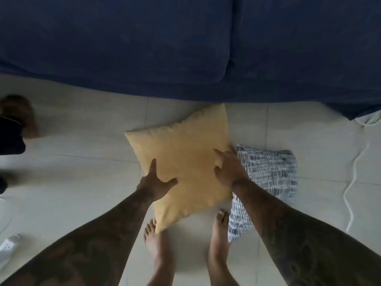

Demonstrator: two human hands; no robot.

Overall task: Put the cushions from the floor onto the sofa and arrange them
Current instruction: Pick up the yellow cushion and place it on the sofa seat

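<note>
Yellow cushion [183, 162]: centre of the frame, turned like a diamond, gripped at both side edges; its lower corner is over the toes of the left foot [156, 240], and whether it touches the floor I cannot tell.
Left hand [156, 182]: clamped on the cushion's lower-left edge, thumb spread across the top face, fingers hidden under the edge.
Right hand [228, 168]: grasping the cushion's right edge, fingers curled over the fabric.
Patterned cushion [266, 182]: blue-and-white, lying on the floor at centre right, partly under the yellow one and the right forearm, just beside the right foot [220, 240].
Sofa [144, 42]: dark blue, filling the upper frame; two seat pads meet at a seam in the upper middle.
Floor [82, 145]: pale tiles.
White cable [353, 182]: trails down the right edge.
White power strip [8, 246]: lower left corner.
</note>
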